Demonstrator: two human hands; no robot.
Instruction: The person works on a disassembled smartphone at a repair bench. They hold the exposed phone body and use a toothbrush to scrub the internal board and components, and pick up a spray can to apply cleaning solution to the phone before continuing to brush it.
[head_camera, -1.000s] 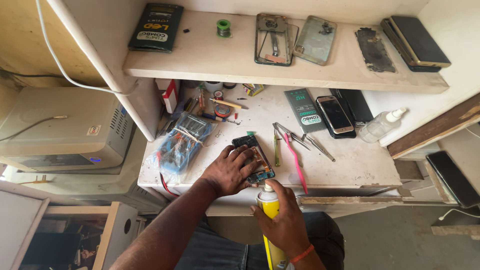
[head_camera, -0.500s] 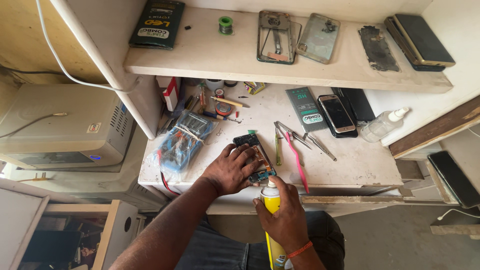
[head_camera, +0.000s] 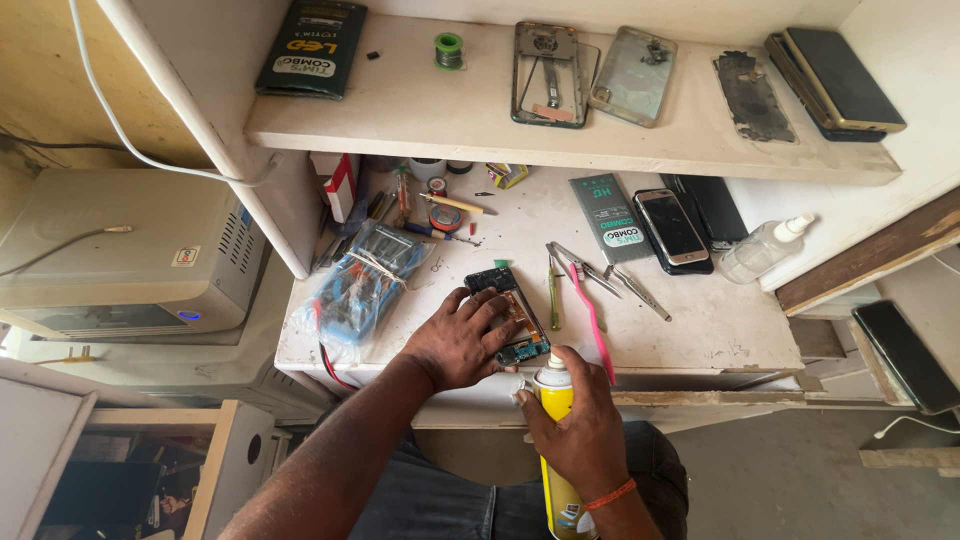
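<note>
Gripped in the right hand (head_camera: 578, 425) is a yellow spray can (head_camera: 556, 440), fingers wrapped tight round its body, its white nozzle end pointing toward twelve o'clock at the near edge of the counter (head_camera: 720, 330). At ten o'clock from the can, the left hand (head_camera: 458, 340) lies palm down with fingers spread over an opened phone (head_camera: 510, 312), pressing it flat on the counter; this grip is a loose, flat hold on the phone, whose exposed circuit board shows at the hand's two o'clock side.

Just beside the phone at three o'clock lie a green tool (head_camera: 552, 292), a pink pry tool (head_camera: 592, 315) and metal tweezers (head_camera: 610, 280). Farther toward two o'clock sit a grey flat package (head_camera: 608, 218), a gold-edged smartphone (head_camera: 672, 228) and a clear spray bottle (head_camera: 762, 250). At nine o'clock from the left hand rests a plastic bag of small tools (head_camera: 360, 285), with a red wire trailing from it.

On the shelf (head_camera: 420, 125) above, at twelve o'clock, lie a dark package (head_camera: 310, 48), a green solder spool (head_camera: 449, 48), two phone frames (head_camera: 590, 75) and stacked phones (head_camera: 835, 85). A grey box-shaped unit (head_camera: 120, 250) stands well apart at nine o'clock.
</note>
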